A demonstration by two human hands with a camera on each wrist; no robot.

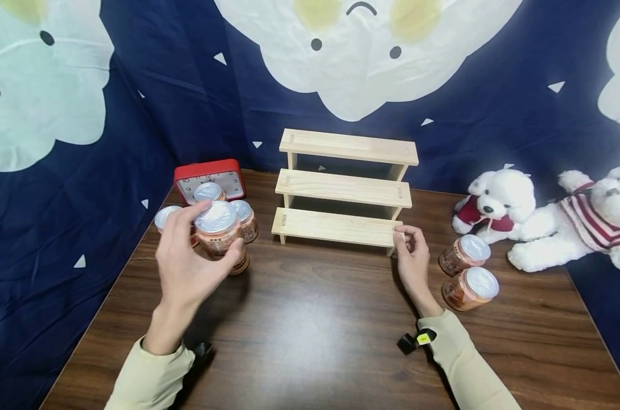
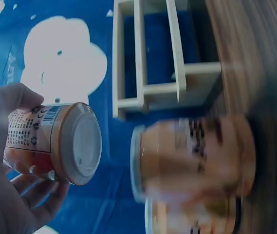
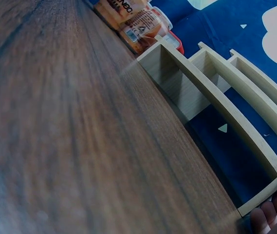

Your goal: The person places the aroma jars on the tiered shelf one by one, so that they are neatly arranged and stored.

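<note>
My left hand (image 1: 188,259) grips a clear jar with a silver lid (image 1: 217,228) round its side, thumb opposite the fingers. The jar is held up over other jars; the left wrist view shows the base of this jar (image 2: 82,144) beside a standing jar (image 2: 196,156). At the lowest step's right end, my right hand (image 1: 413,259) holds the corner of a three-step wooden display stand (image 1: 335,226). Its curled fingers (image 3: 260,220) show against the stand's end panel in the right wrist view.
Several jars, including one on the right of the group (image 1: 248,228), stand before a red clock (image 1: 207,166) at the left. Two jars (image 1: 471,289) stand at the right, near a small plush dog (image 1: 499,199) and a larger plush toy (image 1: 586,225). A navy cloth (image 1: 202,102) hangs behind.
</note>
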